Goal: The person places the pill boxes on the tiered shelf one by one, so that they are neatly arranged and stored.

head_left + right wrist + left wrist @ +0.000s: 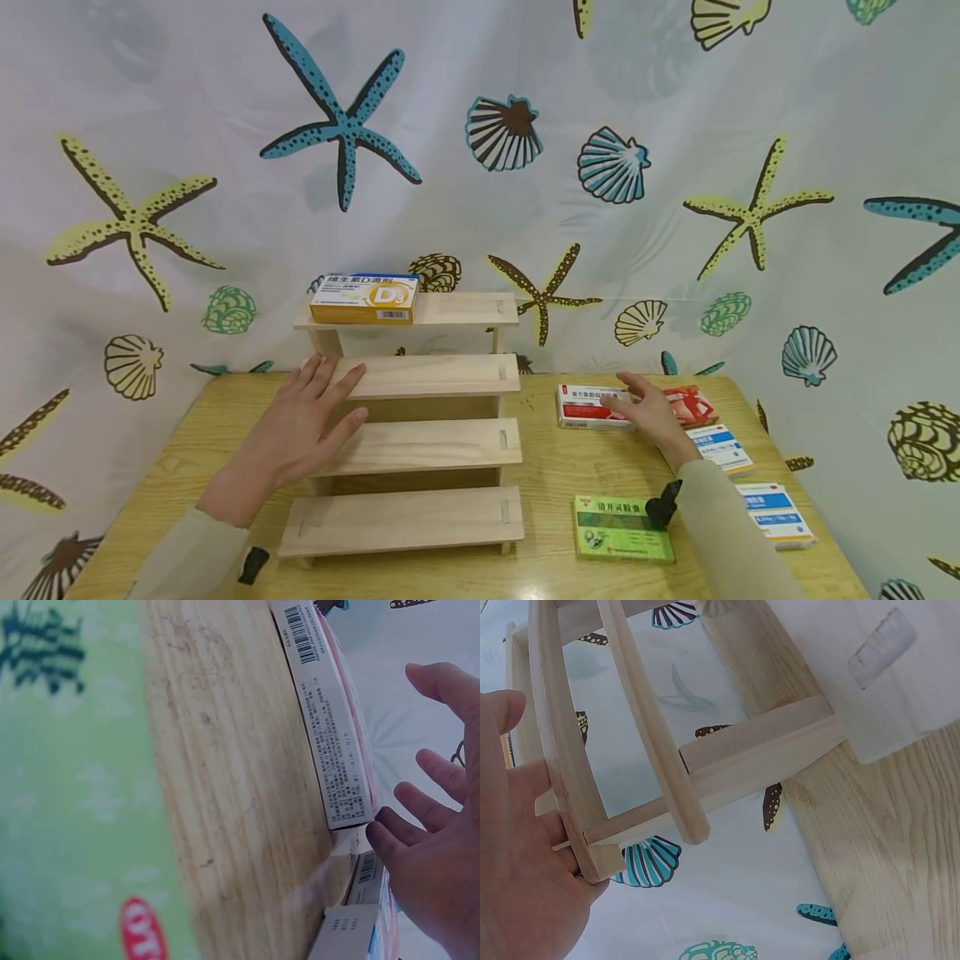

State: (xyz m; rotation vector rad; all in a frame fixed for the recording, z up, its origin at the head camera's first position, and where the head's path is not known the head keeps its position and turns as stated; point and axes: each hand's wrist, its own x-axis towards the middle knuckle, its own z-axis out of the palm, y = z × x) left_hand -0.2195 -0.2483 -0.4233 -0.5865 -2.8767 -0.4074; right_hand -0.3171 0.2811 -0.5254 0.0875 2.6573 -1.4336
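Note:
My left hand (296,425) rests spread on the left end of a tiered wooden shelf (438,375), at its second board from the top. In the left wrist view, that hand's fingers (531,778) lie partly behind a board edge. An orange-and-white vitamin D box (363,298) lies on the top tier, at the left. My right hand (656,417) is beside and over a red-and-white medicine box (581,407) on the table, fingers spread and not gripping it. In the right wrist view the hand (442,862) appears next to that box's end (326,735).
Right of the shelf, a green medicine box (622,542) lies nearer me. A red box (690,404) and two blue-and-white boxes, one farther (720,450) and one nearer (776,512), line the table's right side. A patterned curtain (480,208) hangs behind the table (555,467).

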